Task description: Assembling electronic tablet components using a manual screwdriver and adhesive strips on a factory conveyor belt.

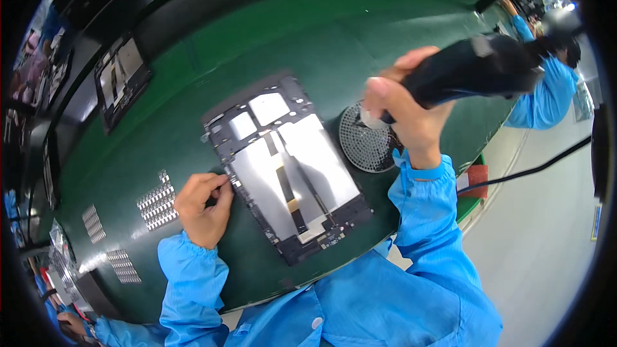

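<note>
An opened tablet (pixel 302 177), with silver battery panels, dark ribbon cables and a black frame, lies on the green mat, slightly turned. My right hand (pixel 418 112) grips a black electric screwdriver (pixel 472 71), held above the mat to the tablet's right. Its lower end is over a round perforated metal screw tray (pixel 366 144); the tip is hidden by my fingers and blur. My left hand (pixel 204 209) rests at the tablet's left edge, thumb and forefinger pinched together. Whatever is between them, if anything, is too small to see. A sheet of small metal pieces (pixel 156 205) lies beside that hand.
Two smaller sheets of metal pieces (pixel 94 223) (pixel 123 266) lie farther left. Another opened tablet (pixel 121 80) leans on the black rack at the back left. A black cable (pixel 533 177) crosses at right. Co-workers in blue sleeves (pixel 546 99) sit at both sides.
</note>
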Available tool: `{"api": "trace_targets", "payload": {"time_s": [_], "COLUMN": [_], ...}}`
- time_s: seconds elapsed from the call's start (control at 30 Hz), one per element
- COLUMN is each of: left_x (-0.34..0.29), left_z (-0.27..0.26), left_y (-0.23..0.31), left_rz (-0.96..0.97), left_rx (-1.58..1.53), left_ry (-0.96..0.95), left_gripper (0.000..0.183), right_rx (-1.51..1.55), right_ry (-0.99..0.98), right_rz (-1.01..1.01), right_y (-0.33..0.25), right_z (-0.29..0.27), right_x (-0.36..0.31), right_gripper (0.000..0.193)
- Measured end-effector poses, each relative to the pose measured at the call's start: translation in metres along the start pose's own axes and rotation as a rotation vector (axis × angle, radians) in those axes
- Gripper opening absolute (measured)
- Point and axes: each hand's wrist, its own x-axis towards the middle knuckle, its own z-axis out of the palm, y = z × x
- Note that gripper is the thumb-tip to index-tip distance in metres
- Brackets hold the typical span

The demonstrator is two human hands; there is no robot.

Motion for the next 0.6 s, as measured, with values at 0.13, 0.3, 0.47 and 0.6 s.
{"api": "trace_targets", "payload": {"time_s": [0.13, 0.3, 0.47, 0.6], "left_x": [0.006, 0.008, 0.0, -0.007], "left_z": [-0.001, -0.005, -0.019, -0.021], "left_y": [-0.001, -0.016, -0.036, -0.042], "left_rz": [-0.035, 0.01, 0.001, -0.064], "left_rx": [-0.066, -0.136, -0.11, -0.167], "left_ry": [-0.088, -0.141, 0.064, 0.171], "left_gripper": [0.015, 0.015, 0.015, 0.011], "right_rx": [0.147, 0.164, 0.2, 0.175], "right_ry": [-0.08, -0.329, -0.427, -0.446], "right_rz": [0.041, 0.012, -0.02, 0.008], "right_y": [-0.007, 0.006, 0.018, 0.024], "right_z": [0.034, 0.095, 0.134, 0.141], "right_x": [0.014, 0.009, -0.014, -0.027], "right_gripper": [0.038, 0.036, 0.034, 0.033]}}
